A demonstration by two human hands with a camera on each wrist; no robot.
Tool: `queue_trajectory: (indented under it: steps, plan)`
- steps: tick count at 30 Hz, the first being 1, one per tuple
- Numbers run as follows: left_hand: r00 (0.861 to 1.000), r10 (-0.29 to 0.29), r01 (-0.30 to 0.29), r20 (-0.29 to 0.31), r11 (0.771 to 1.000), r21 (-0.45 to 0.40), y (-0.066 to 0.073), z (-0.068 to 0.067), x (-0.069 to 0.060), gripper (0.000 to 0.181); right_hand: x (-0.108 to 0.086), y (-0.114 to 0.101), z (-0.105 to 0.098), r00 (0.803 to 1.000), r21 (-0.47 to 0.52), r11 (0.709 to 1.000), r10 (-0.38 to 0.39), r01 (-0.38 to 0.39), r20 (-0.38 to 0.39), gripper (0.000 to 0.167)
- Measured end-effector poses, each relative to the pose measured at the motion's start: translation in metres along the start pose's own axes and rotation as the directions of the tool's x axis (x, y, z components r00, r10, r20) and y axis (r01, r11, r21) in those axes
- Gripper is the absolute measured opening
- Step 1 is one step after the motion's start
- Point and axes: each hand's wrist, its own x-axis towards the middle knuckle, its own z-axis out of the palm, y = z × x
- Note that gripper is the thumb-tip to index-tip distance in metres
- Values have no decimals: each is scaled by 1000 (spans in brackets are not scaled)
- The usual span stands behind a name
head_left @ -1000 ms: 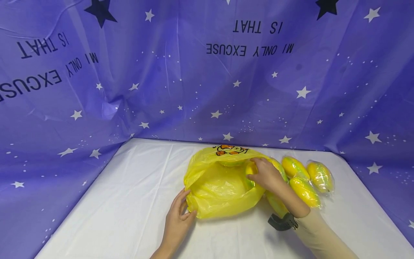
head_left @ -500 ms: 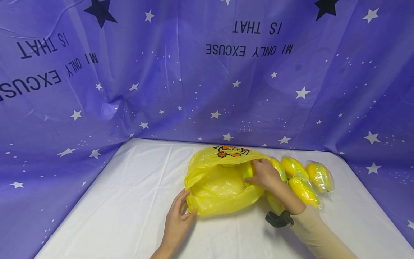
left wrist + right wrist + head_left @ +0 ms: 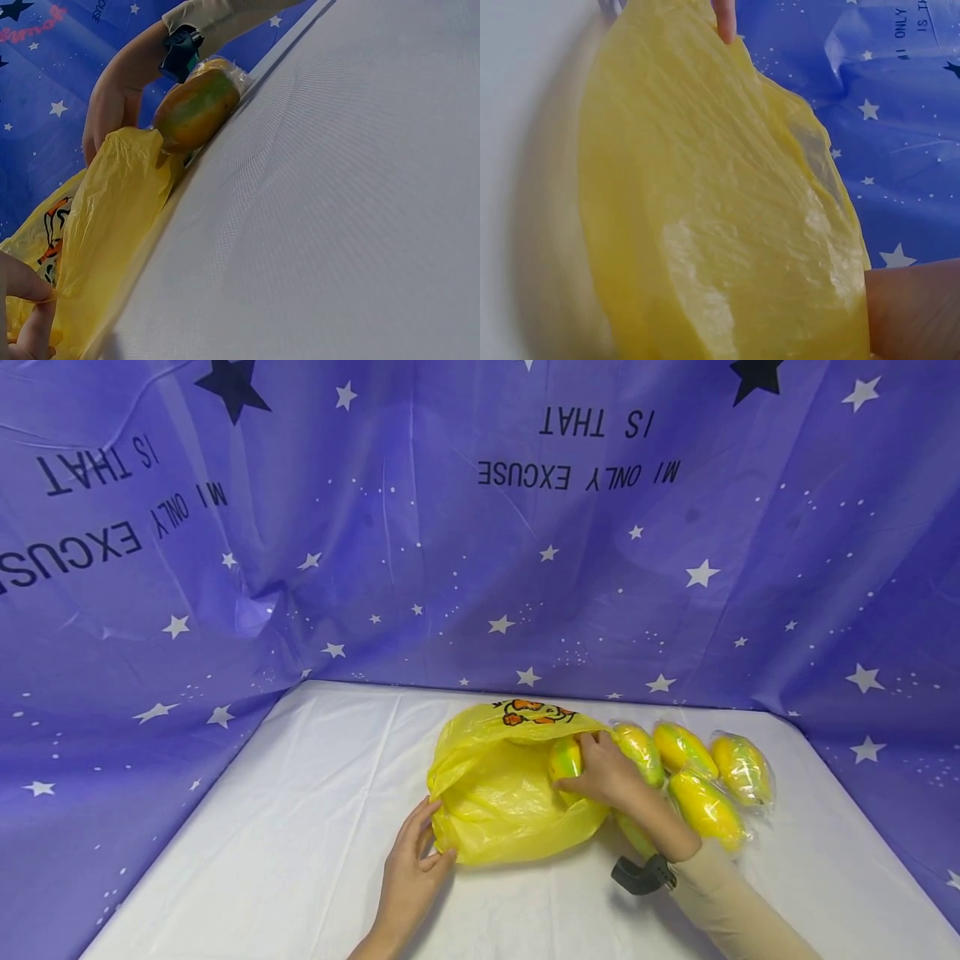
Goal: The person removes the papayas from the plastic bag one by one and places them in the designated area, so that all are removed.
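A yellow plastic bag [image 3: 502,802] with an orange cartoon print lies on the white table, its mouth spread wide. My left hand [image 3: 412,860] pinches the bag's left edge; the left wrist view shows thumb and finger closed on the film. At the bag's right side, my right hand [image 3: 611,772] reaches into the mouth and grips a yellow-green mango [image 3: 565,760]. The bag film hides most of that hand in the right wrist view. Just right of the bag, another mango [image 3: 639,752] in clear wrap lies close to the right hand.
More wrapped mangoes lie at the right: one at the back [image 3: 684,750], one at the far right [image 3: 742,768] and one nearer [image 3: 707,808]. Another is partly hidden under the right forearm. A purple star-printed curtain [image 3: 450,568] stands behind the white table [image 3: 315,827].
My right hand has moved left, carrying the mango farther into the bag's mouth. The bag's right rim has shifted slightly left, uncovering more of the mango beside it. My left hand stays put.
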Motion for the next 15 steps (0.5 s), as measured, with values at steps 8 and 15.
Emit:
queue_trajectory:
  steps: [8,15]
  plan:
    - [1000,-4,4,-3,1000,-25,2,0,-1,67,1,-1,4,999,58,998,-23,25,-36,75]
    - [1000,-15,15,-7,1000,-14,2,0,1,67,-2,-5,5,993,92,991,-91,99,-80,71]
